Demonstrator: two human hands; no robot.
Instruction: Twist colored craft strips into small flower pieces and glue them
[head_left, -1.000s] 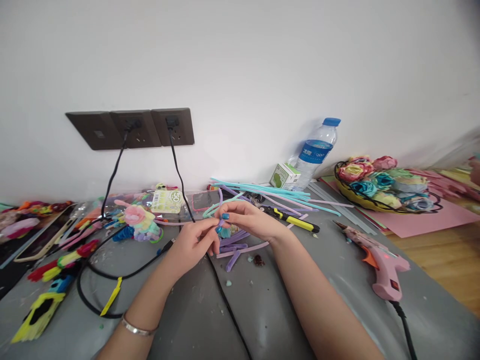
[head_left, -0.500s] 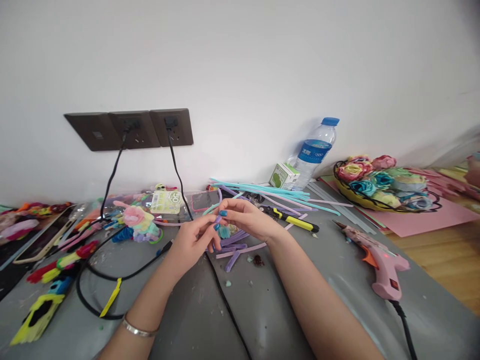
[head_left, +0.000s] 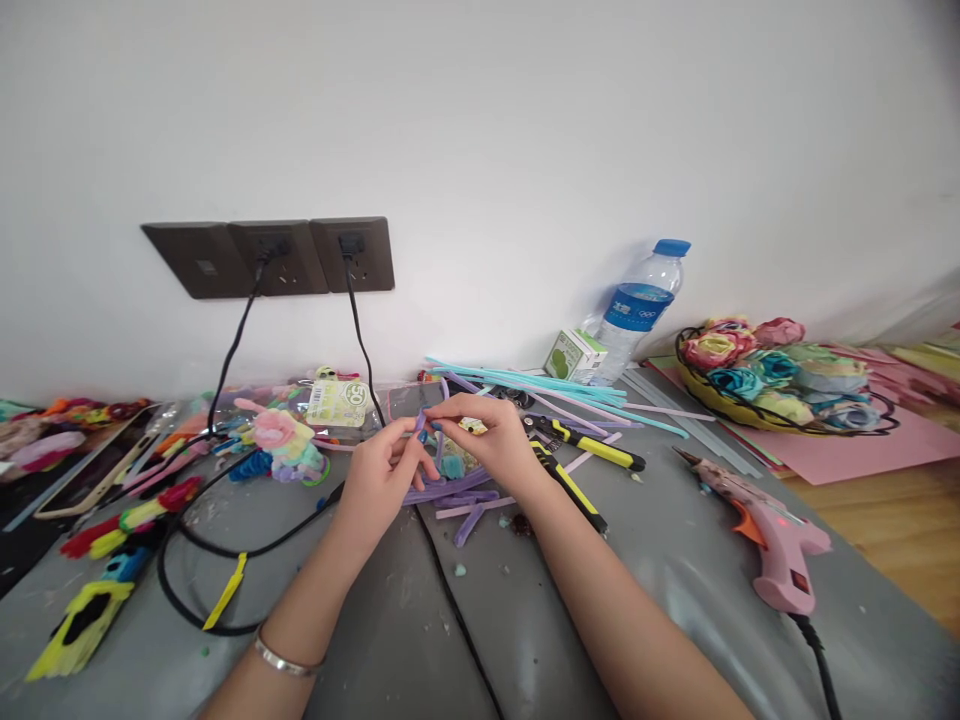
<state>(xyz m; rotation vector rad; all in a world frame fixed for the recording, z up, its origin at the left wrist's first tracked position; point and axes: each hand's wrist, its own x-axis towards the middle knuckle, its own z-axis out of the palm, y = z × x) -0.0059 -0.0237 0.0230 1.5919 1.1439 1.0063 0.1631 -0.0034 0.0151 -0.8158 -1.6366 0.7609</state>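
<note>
A short purple pipe cleaner point(head_left: 420, 421) is pinched between my two hands at the middle of the view. My left hand point(head_left: 386, 468) has its thumb and fingers closed on it, and my right hand point(head_left: 484, 435) grips it from the other side at the fingertips. Beneath the hands lie several more purple pipe cleaner pieces point(head_left: 469, 525). Yellow-and-black pliers point(head_left: 600, 449) rest just right of my right hand, one handle partly behind the wrist. Long light-blue pipe cleaners point(head_left: 540, 383) spread out behind the hands.
At right lies a pink glue gun point(head_left: 784, 550), its cord trailing to the front edge. Behind it stands a basket of paper flowers point(head_left: 787, 375). A water bottle point(head_left: 637, 310) leans on the wall. Black cables point(head_left: 450, 590) cross the table. Fuzzy figures point(head_left: 285, 445) sit at left.
My hands have shifted slightly left, with the right fingertips drawn over the purple pipe cleaner. More of the pliers now shows beside my right wrist. The whole view has moved a little.
</note>
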